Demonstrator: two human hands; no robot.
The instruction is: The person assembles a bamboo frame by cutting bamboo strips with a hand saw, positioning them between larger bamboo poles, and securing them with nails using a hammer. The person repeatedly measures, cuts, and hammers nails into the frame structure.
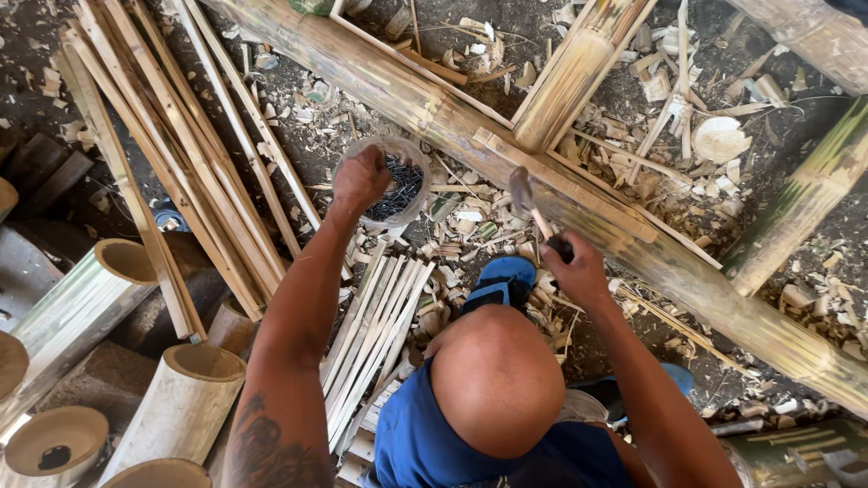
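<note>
Nearby, bamboo slats (375, 316) under left hand (359, 179) — shavings (470, 230) all around.

The person wears a blue sleeveless shirt (411, 443), leaving both arms bare to the shoulder; a dark tattoo (262, 452) covers the upper left arm; the left hand (359, 178) and right hand (577, 271) are bare, ungloved; blue sandals (502, 282) are on the feet.
</note>
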